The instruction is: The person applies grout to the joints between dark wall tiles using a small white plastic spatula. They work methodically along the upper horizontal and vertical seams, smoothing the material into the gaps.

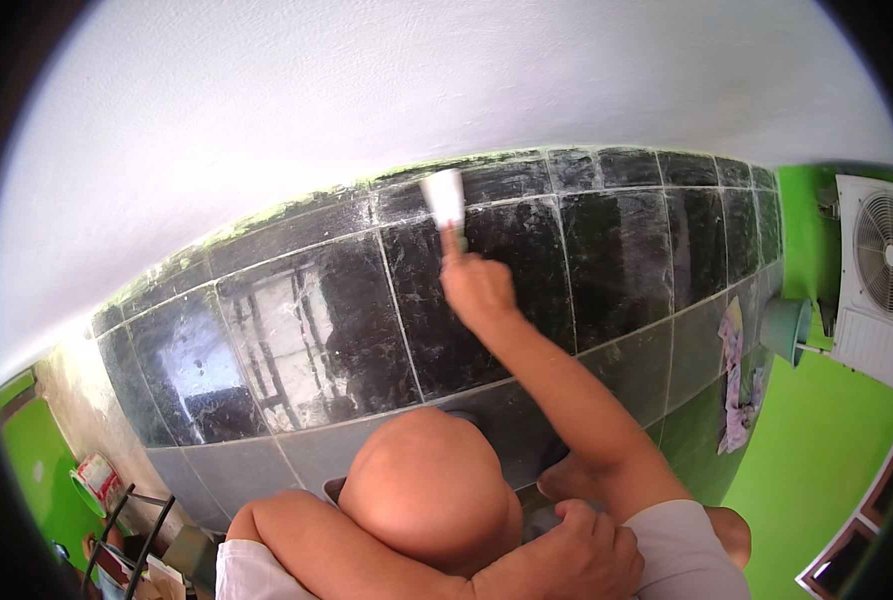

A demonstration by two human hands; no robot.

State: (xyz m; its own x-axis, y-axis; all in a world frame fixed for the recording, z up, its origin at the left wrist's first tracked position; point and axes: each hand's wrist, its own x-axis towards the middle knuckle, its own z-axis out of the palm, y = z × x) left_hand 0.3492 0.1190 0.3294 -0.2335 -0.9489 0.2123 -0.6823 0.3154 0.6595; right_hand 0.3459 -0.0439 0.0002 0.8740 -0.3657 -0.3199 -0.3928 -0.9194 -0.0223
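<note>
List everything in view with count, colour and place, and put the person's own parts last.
Flat tool: 1, white, blurred, before the upper dark tiles
Dark tiles: many, black, some glossy, centre
Lower tiles: several, grey, below the black ones
Plain surface: 1, white, top
Green wall: 1, bright green, right
Fan unit: 1, white, far right
Bucket: 1, teal, beside the fan unit
Cloth: 1, pale patterned, right
Framed panel: 1, dark, white-edged, lower right
Rack: 1, black, lower left
Clutter: count unclear, mixed colours, lower left
Sleeves: 2, white, lower edge
Knee: 1 plain, bare, lower centre
Left hand: 1, bare, lower right of centre
Right hand: 1, bare, gripping the tool
</note>
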